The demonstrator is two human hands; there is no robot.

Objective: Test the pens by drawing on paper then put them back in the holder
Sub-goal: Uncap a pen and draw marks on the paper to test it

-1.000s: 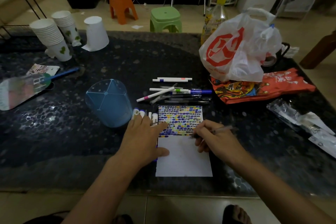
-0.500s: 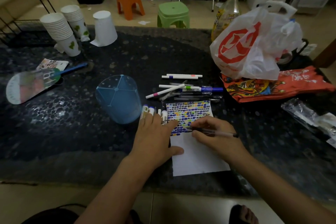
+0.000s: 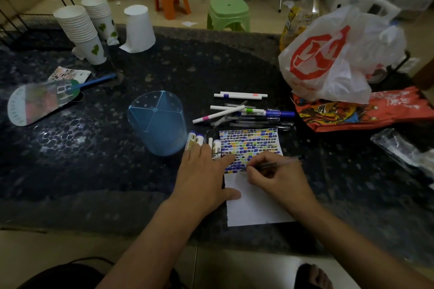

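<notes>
A white paper (image 3: 256,204) lies on the dark table, its upper half filled with rows of coloured marks. My right hand (image 3: 277,178) grips a dark pen (image 3: 272,165) with the tip on the paper at the lowest row. My left hand (image 3: 204,176) lies flat on the paper's left edge, fingers spread, over several markers (image 3: 199,139). A blue translucent holder (image 3: 157,122) stands left of the paper with no pens showing in it. A loose pile of pens (image 3: 246,112) lies just behind the paper.
Stacked white paper cups (image 3: 81,30) stand at the far left, and a hand fan (image 3: 40,101) lies nearer. A white plastic bag (image 3: 338,58) and a red packet (image 3: 366,110) crowd the right. Clear wrappers (image 3: 406,150) lie at the far right edge.
The view has shifted, so the table's things sit more to the right. My right hand lowered the pen flatter and moved it left along the lowest row. The left hand stays on the paper.
</notes>
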